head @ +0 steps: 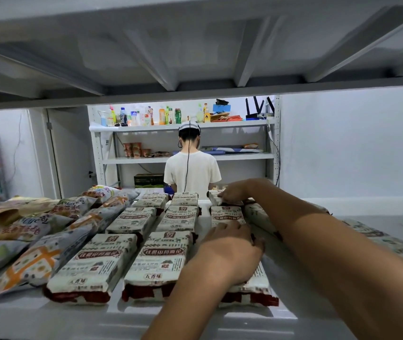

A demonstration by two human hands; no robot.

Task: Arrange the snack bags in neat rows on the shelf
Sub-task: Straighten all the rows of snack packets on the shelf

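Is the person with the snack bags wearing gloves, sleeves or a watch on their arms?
No. Both the left hand and the right hand are bare, with no gloves. Both forearms are uncovered as far as the picture shows, so no sleeve is in view. No watch, bracelet or ring shows, and no cable or marking runs along either arm.

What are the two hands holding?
Left hand rests flat on the front bag of the third row. Right hand touches the back bag's near edge.

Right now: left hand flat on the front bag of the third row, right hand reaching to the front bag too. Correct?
Not quite. In the head view the right hand reaches the back bag of that row. The left hand does lie flat on the front bag.
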